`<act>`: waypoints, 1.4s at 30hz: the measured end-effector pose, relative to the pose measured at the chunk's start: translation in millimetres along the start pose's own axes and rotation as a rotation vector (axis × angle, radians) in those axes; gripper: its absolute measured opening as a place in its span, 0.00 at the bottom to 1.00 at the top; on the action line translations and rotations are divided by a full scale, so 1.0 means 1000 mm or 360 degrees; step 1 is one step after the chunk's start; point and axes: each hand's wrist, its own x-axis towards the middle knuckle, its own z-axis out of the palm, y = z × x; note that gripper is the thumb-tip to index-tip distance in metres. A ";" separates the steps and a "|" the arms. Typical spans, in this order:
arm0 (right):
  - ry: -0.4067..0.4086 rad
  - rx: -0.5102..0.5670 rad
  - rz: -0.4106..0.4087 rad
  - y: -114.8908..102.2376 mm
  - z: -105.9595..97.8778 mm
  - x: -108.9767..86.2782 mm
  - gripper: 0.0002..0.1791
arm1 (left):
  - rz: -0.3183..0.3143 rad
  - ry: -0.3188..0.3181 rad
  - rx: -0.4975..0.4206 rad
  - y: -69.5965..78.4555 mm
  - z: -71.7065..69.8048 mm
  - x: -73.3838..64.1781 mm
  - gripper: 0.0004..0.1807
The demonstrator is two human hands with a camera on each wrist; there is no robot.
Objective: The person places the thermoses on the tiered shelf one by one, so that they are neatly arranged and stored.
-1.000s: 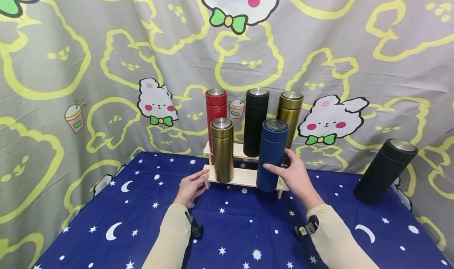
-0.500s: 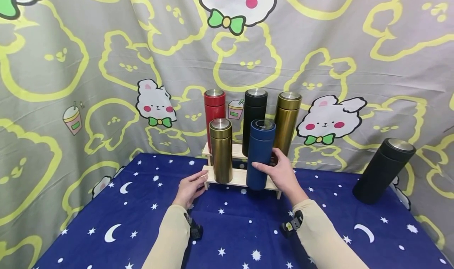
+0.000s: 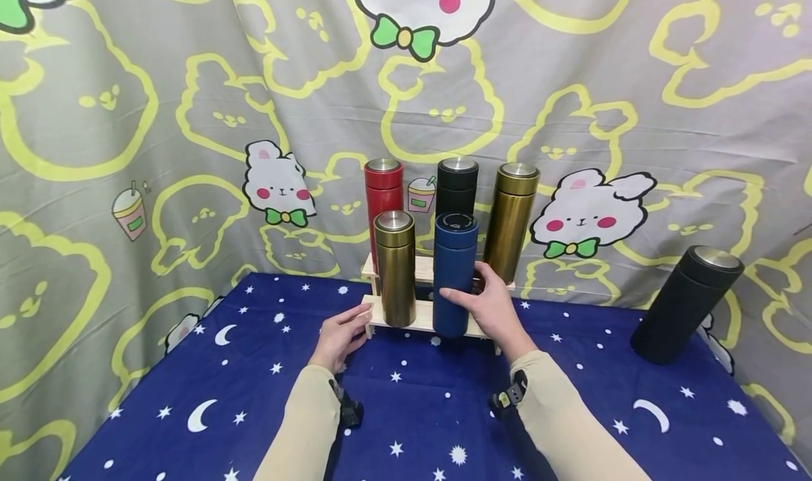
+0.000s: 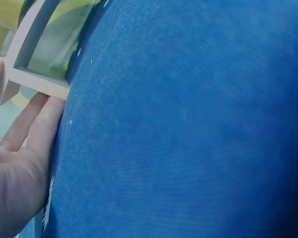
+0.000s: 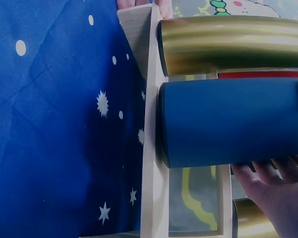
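Note:
A blue thermos bottle point(image 3: 452, 276) stands upright on the lower step of a two-step wooden stand point(image 3: 425, 317). My right hand point(image 3: 495, 308) grips it from the right, thumb in front and fingers behind. In the right wrist view the base of the blue thermos point(image 5: 228, 124) meets the step's board point(image 5: 155, 193). To its left on the same step is a gold thermos point(image 3: 398, 276). My left hand point(image 3: 339, 336) holds the stand's left end; in the left wrist view its fingers point(image 4: 43, 126) reach under the stand's corner point(image 4: 39, 82).
On the upper step stand a red thermos point(image 3: 384, 199), a black thermos point(image 3: 457, 192) and another gold thermos point(image 3: 510, 227). A wider black thermos point(image 3: 685, 308) stands at the right on the blue starry tablecloth point(image 3: 412, 424). A patterned curtain point(image 3: 342, 121) hangs behind.
My right hand has moved the blue thermos left along the lower step, closer to the front gold thermos, and it now stands straighter. My left hand has stayed at the stand's end.

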 end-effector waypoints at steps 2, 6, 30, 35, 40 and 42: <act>-0.0006 0.0005 0.0019 -0.002 0.001 0.000 0.42 | -0.0001 0.0000 0.0002 0.000 0.000 0.000 0.22; -0.0009 0.0017 0.0044 -0.014 0.004 -0.006 0.39 | -0.0012 0.0000 -0.0002 0.000 0.000 0.001 0.22; -0.0023 0.0024 -0.0066 0.007 0.006 0.002 0.40 | -0.0010 0.0005 -0.0008 0.000 -0.001 0.001 0.22; -0.0046 0.0015 -0.0067 0.007 0.004 0.001 0.42 | -0.0006 -0.0001 -0.0016 0.000 0.000 0.000 0.23; -0.0080 0.0029 -0.0083 0.009 -0.001 -0.002 0.44 | -0.0010 -0.0001 -0.0013 0.000 0.000 0.000 0.22; -0.0082 0.0035 -0.0097 0.010 -0.004 -0.004 0.43 | -0.0007 -0.0002 -0.0005 0.000 0.000 0.000 0.22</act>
